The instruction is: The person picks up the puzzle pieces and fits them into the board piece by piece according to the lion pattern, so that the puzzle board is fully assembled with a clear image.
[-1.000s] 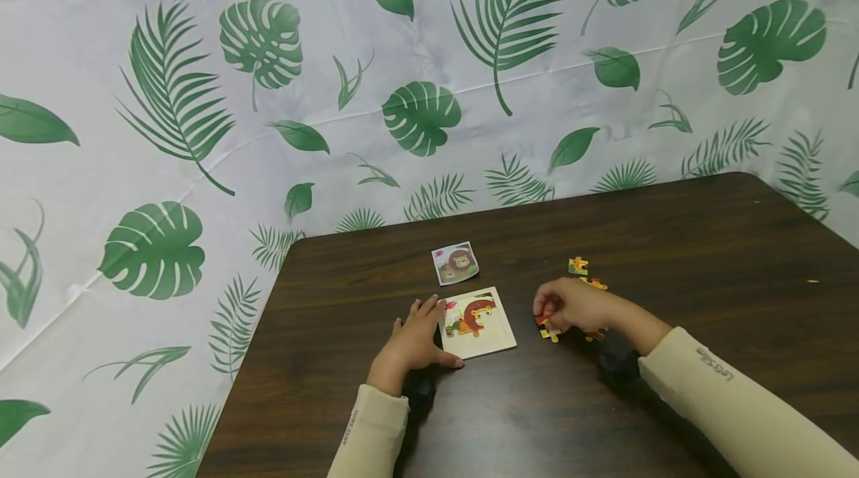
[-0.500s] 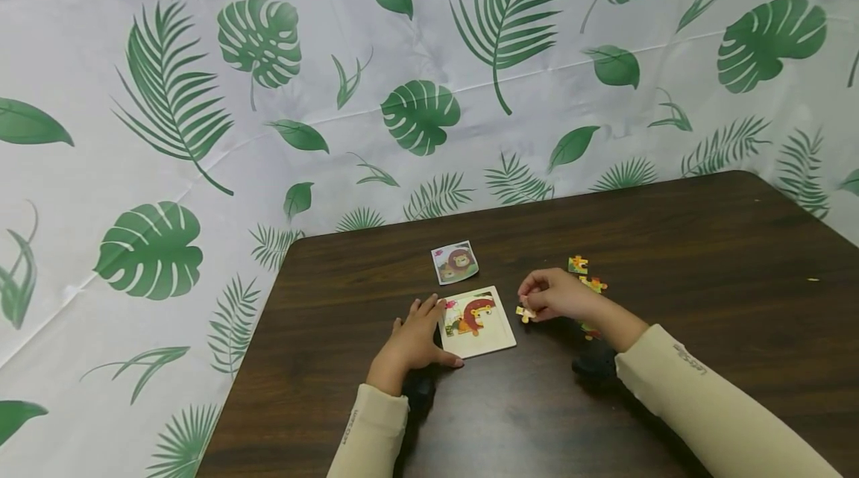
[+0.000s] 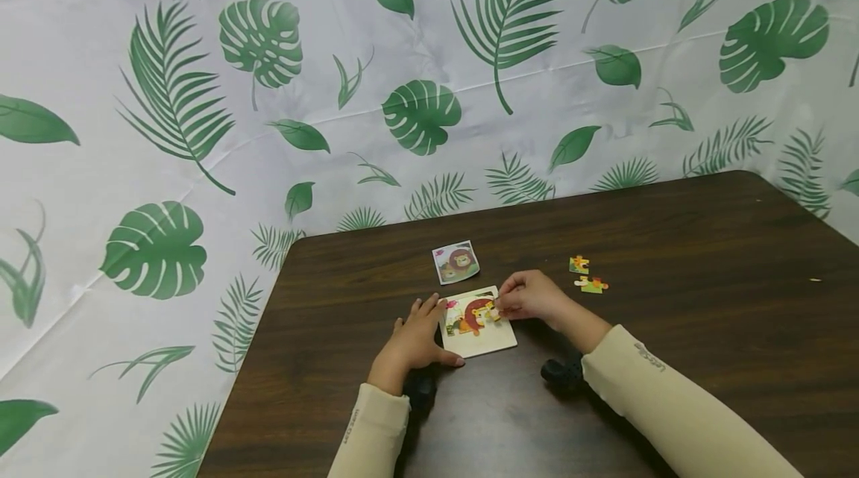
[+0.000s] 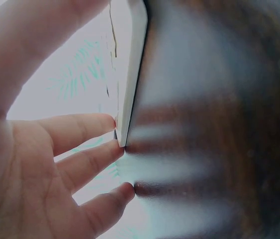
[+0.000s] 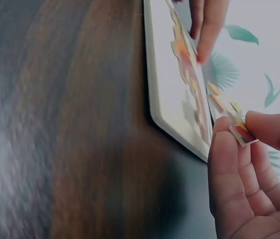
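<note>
Pinching a small puzzle piece (image 5: pixel 238 123) between thumb and fingers, the right hand (image 3: pixel 532 297) holds it tilted over the right side of the pale, square puzzle board (image 3: pixel 485 344); whether the piece touches the board cannot be told. The left hand (image 3: pixel 416 340) has its fingers straight and spread apart along the board's left side, with fingertips touching its edge and the thumb beside the near left corner. Fitted pieces (image 3: pixel 470 314) in the upper left part of the board show a brown-maned lion, while the lower right part is bare. Just beyond the board lies a picture card (image 3: pixel 456 263) of a lion, one corner slightly curled. Two loose pieces (image 3: pixel 591 285) lie near each other on the dark wooden counter (image 3: pixel 705 262), right of the board and apart from it. Behind the counter hangs a white cloth (image 3: pixel 335 23) printed with green leaves.
</note>
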Motion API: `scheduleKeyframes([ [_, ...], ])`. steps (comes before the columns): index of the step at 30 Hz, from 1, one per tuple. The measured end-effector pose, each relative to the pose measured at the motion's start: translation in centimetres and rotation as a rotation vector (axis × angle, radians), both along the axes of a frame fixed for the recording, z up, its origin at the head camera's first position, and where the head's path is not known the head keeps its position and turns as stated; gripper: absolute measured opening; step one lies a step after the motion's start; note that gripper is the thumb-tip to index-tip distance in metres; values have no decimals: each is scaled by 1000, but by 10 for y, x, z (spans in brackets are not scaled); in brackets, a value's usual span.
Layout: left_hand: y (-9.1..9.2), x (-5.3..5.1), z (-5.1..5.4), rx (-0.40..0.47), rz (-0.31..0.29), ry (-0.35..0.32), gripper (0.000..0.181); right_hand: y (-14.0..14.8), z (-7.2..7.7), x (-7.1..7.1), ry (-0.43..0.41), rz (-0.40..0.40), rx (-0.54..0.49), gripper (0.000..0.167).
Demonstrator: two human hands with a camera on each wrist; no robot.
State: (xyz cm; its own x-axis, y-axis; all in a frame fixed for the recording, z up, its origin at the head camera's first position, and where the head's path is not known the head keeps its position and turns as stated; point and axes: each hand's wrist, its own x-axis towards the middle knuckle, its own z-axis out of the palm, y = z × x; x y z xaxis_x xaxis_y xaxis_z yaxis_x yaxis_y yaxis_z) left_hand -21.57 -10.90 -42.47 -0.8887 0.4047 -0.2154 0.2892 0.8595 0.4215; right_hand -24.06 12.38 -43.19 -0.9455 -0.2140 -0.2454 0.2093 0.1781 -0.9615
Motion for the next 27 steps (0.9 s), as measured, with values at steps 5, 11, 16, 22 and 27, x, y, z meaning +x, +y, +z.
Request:
scheduleKeyframes([
  [5,1,0,0,7,0,3,99,-6,-3,1,33,-7,16,12],
  [11,1,0,0,7,1,7,99,-10,-3,1,37,-18,17,12],
  [16,1,0,0,6,2,9,99,-13,-2,0,34,-36,29,13],
  [22,1,-1,-1,1,4,11,99,-17,-2,-1,87,-60,151,14],
  [27,1,-1,-1,1,4,11,98,-20,-2,-1,167,-65,299,15],
])
